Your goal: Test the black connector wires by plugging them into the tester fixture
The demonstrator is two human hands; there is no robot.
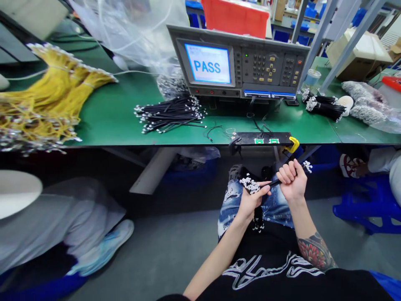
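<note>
Over my lap, my left hand (pixel 253 200) is closed on a bundle of black cables (pixel 257 214) with white connectors, its white ends clustered above my fingers and more hanging below. My right hand (pixel 293 180) is wrapped round a black cable bunch (pixel 275 183) whose white tips stick out past my fist on the right. That bunch reaches across to the fingertips of my left hand. Beyond my hands, a black fixture (pixel 247 139) with two green boards is clamped at the table's edge.
On the green table (pixel 112 121) are a tester (pixel 241 62) showing PASS, a black cable pile (pixel 169 113), yellow cable bundles (pixel 62 90) and black bundles (pixel 327 106) at right. A seated person's legs (pixel 69 221) are at left; a blue stool (pixel 369 200) stands right.
</note>
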